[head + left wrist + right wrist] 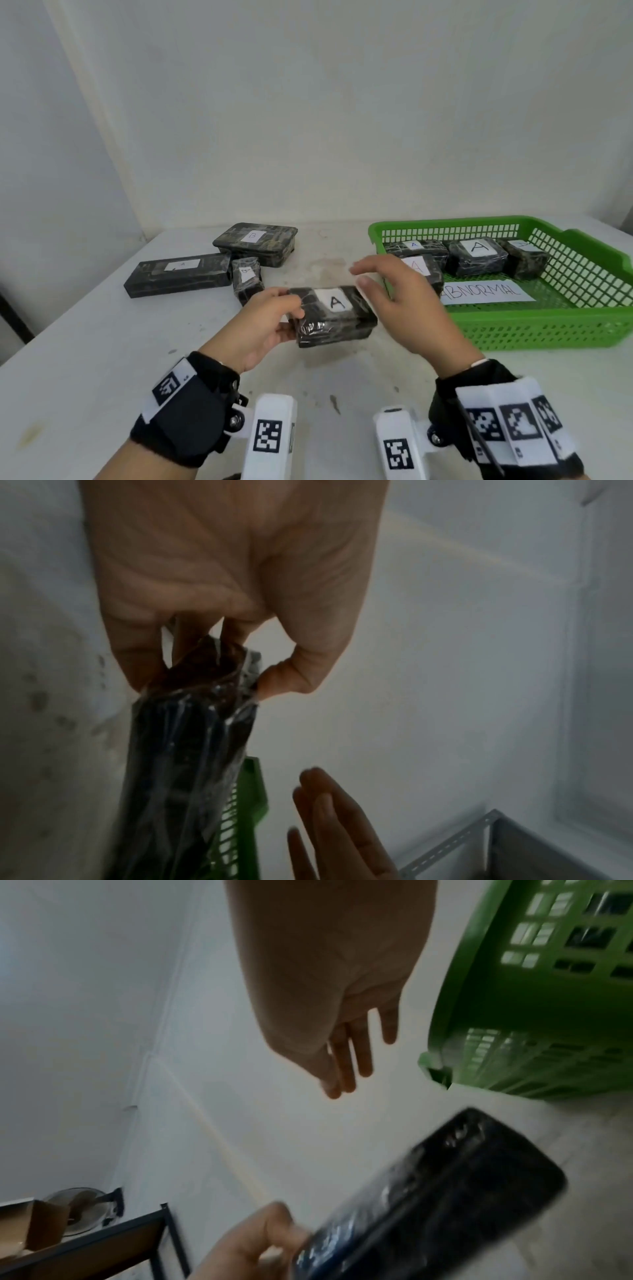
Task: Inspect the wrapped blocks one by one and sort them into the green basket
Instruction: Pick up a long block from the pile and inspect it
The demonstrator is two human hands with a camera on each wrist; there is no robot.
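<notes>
Crosswise, label up (reading A), wrapped block (334, 317) in left hand (265, 323).

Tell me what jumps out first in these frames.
First, the wrapped block labelled A, held above the table at centre by the left hand, which pinches its left end, while the right hand hovers open beside it. Next, the green basket on the right, holding several A blocks and a paper slip reading ABNORMAL. Three more wrapped blocks lie far left.
</notes>
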